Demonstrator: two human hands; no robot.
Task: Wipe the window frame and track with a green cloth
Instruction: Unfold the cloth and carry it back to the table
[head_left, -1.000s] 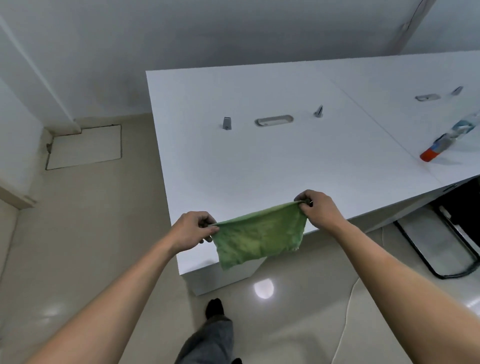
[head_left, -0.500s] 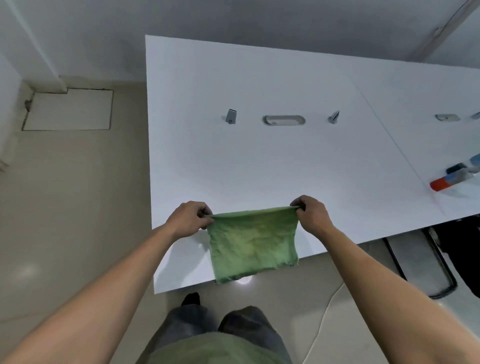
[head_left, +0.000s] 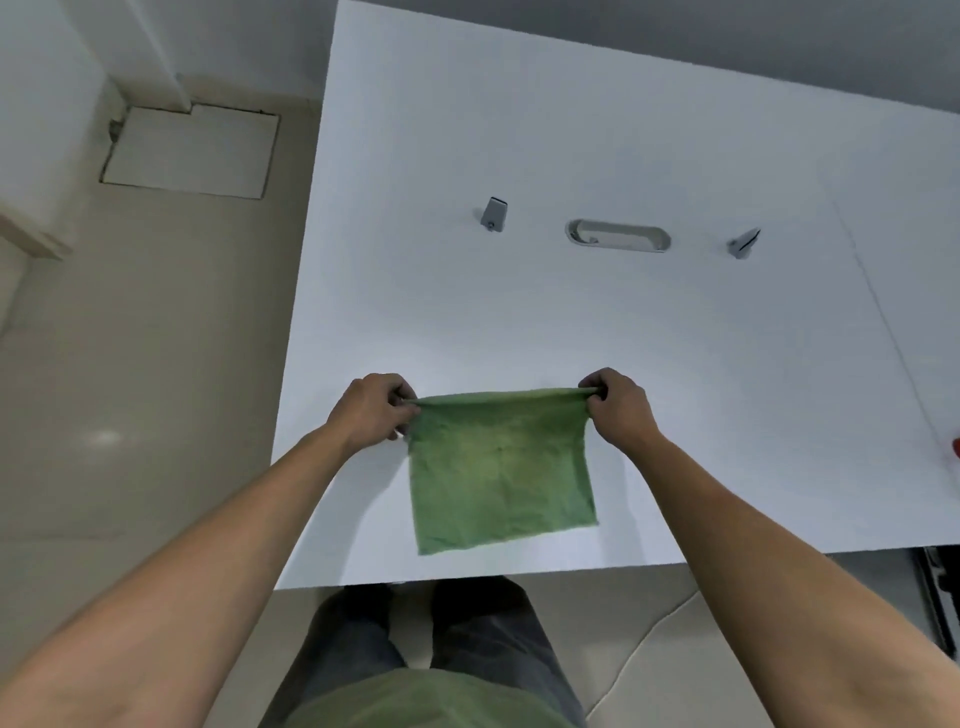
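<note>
A green cloth (head_left: 498, 467) hangs spread out flat over the near part of a white table (head_left: 571, 322). My left hand (head_left: 371, 410) pinches its upper left corner and my right hand (head_left: 618, 408) pinches its upper right corner, stretching the top edge taut between them. The cloth's lower edge hangs loose near the table's front edge. No window frame or track is in view.
On the table's far part sit an oval grey cable slot (head_left: 617, 238) and two small grey clips (head_left: 493, 213) (head_left: 744, 243). A red object (head_left: 955, 447) shows at the right edge. Beige floor (head_left: 145, 364) lies to the left, with a white cable (head_left: 639, 644) near my legs.
The view has tilted down and moved closer over the table. Both hands still hold the cloth, which now hangs flatter and fully spread above the tabletop rather than past its edge.
</note>
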